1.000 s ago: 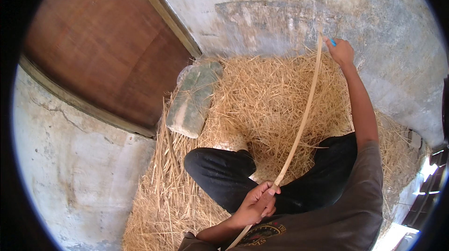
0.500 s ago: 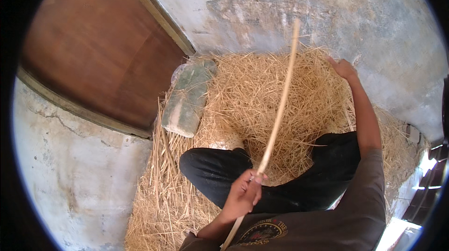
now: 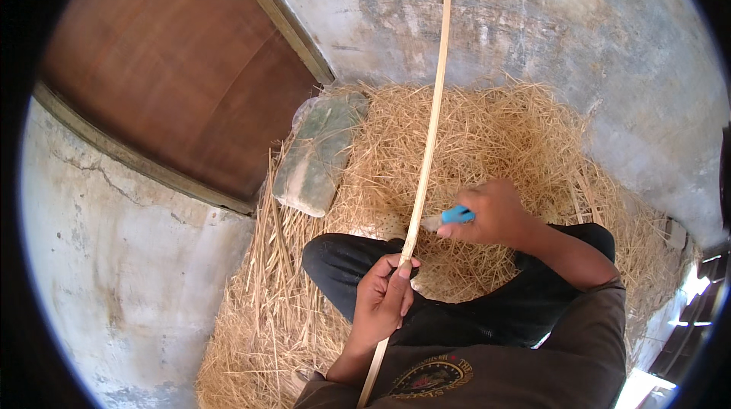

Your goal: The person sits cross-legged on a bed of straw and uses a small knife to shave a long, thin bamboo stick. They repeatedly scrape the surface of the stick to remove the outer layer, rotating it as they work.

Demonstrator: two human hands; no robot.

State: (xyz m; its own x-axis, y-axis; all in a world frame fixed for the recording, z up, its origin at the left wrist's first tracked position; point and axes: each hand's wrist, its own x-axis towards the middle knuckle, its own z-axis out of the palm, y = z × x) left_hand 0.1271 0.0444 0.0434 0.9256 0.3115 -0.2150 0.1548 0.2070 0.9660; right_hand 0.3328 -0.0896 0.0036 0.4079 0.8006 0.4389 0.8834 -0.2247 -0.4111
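My left hand [image 3: 383,298] is closed around the lower part of a long pale bamboo strip [image 3: 432,138]. The strip rises past my lap and bows slightly toward its far end. In my right hand [image 3: 493,212] is a blue-handled knife [image 3: 457,215], gripped in a fist. Its short blade points left, at the strip's right edge just above my left hand. Whether the blade touches the strip is hard to tell. My crossed legs in dark trousers [image 3: 487,314] lie beneath both hands.
A large heap of thin straw-like shavings [image 3: 472,131] spreads in front of me and around both sides. A greenish-grey stone block [image 3: 321,151] lies at the left, beside longer strips [image 3: 268,238]. A brown door panel [image 3: 175,74] and stained plaster wall [image 3: 533,36] enclose the corner.
My right hand has come from the heap's far right edge to beside the strip, where the blue-handled knife now shows. The strip's far end has swung left and its face has turned.
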